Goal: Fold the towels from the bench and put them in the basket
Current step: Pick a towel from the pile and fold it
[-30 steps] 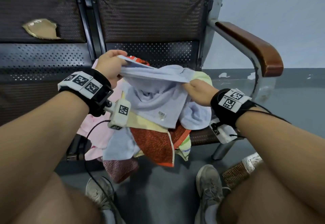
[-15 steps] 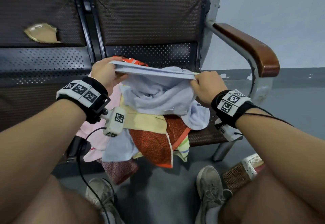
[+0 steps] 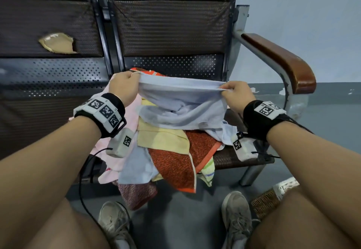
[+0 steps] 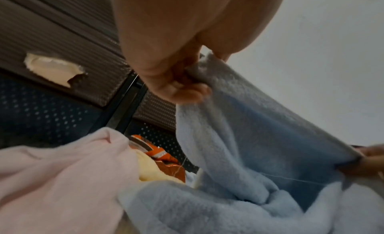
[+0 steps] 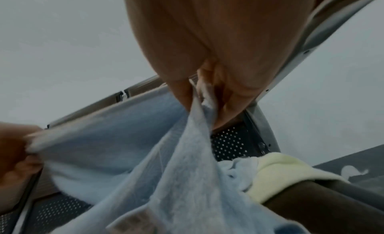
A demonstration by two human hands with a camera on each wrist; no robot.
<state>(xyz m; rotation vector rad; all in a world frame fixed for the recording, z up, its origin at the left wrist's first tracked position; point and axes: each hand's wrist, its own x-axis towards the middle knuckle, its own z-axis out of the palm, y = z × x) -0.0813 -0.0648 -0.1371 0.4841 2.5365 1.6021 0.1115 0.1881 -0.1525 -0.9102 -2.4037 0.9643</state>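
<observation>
Light blue towel stretched taut along its top edge at frame centre, pinched at each end, lower part sagging in soft folds onto the pile. Fleecy, pale, with a loose thread trailing in the left wrist view. Underneath, heaped on the counter seat: pink towel at the left, yellow towel in the middle, red-orange patterned towel draped over the front edge, maroon towel hanging lowest. Woven basket on the floor at lower right, mostly hidden behind a leg.

hands further apart, blue towel edge now stretched taut
</observation>
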